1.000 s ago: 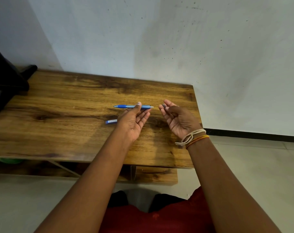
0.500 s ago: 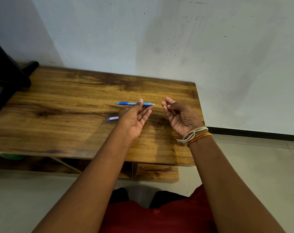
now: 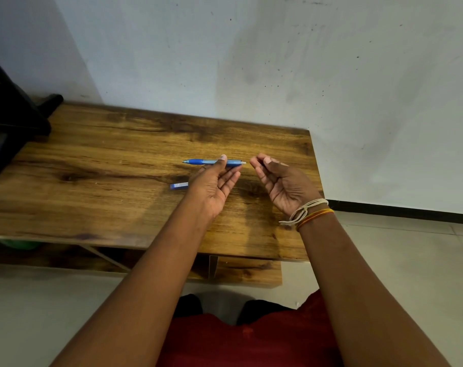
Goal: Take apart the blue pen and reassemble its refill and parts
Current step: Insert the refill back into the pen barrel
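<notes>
Pen held above the desk [image 3: 92, 165]

Left hand [image 3: 214, 185] pinches the blue pen [image 3: 212, 162] level; right hand [image 3: 282, 181], loosely curled and empty, sits just beside its end.

The slim plastic pen [image 3: 213, 162] was blue, darker at its rubbery grip toward nine o'clock, paler and translucent along the barrel, with a white tip at three o'clock. At seven o'clock from it lay a small blue tube with a white label [image 3: 179, 185]. The wooden table [image 3: 98, 165] was honey-brown, streaked with dark grain and knots. Cream string and orange-yellow thread bands [image 3: 308, 213] circled one wrist. The wall [image 3: 278, 62] was pale grey-blue, speckled with dark marks; the garment at six o'clock [image 3: 241, 340] was red.
</notes>
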Demonstrator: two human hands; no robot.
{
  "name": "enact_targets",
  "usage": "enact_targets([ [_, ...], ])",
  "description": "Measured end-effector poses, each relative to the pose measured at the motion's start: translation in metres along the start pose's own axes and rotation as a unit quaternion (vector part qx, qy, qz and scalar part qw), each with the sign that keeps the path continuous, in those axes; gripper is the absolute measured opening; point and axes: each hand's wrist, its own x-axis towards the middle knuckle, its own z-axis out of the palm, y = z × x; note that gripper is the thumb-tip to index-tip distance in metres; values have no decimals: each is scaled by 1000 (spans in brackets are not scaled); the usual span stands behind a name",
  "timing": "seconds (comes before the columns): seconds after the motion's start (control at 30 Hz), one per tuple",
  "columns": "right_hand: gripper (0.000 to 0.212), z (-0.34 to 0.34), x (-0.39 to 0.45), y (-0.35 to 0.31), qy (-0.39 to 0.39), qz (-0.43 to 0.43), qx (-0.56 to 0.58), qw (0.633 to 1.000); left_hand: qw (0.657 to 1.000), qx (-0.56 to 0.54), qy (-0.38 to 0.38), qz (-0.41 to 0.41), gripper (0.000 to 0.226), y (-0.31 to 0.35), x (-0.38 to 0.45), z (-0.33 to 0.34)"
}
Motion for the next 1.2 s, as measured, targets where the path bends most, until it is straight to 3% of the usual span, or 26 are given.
enact_targets([
  [0.13,27,2,-2,-2,5,-5,-15,1000,1000,-1,0,5,21,0,0,0],
  [0.43,8,11,-6,4,25,-73,-165,983,1000,-16,-9,18,32,1,1,0],
  [1.2,8,19,-5,12,47,-114,-240,963,1000,11,-21,19,12,7,5,-6],
])
